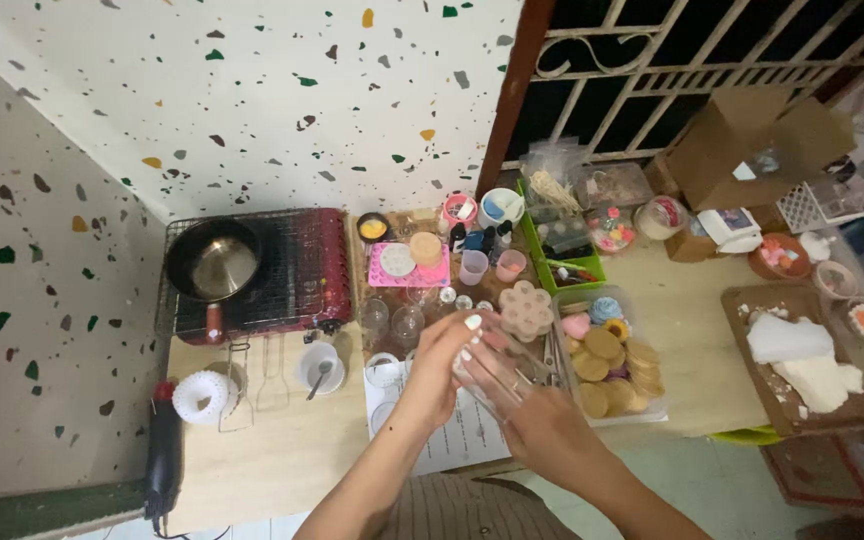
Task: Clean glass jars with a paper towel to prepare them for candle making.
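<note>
A pale wooden table (282, 450) stretches left to right before me, pushed against a speckled terrazzo wall (252, 90) on the far side. On the far left of the table sits my red portable stove (282, 265) under a wire grate, with a dark pan (214, 262) on its left part. To the far right stands an open cardboard box (742, 140), and nearer on the right lies a brown board (787, 400) carrying white blocks (802, 355). In the middle right, a clear tray (657, 405) holds round tan soap discs (617, 370) and a few coloured ones. A green bin (592, 270) stands just beyond it. A pink mould (407, 268) lies at the far middle, with small cups around it. A black tool (164, 455) lies at the near left edge, beside a white roll (200, 396). A white cup with a spoon (320, 368) rests just right of that.

My hands meet above the printed paper sheet (452, 440) at the near middle. My left hand (442, 365) curls around the far end of a clear plastic container (492, 375), fingers closed on it, white nails showing. My right hand (550, 435) grips the same container from the near side, held tilted above the table. A flower-shaped beige mould (527, 310) lies just beyond it.
</note>
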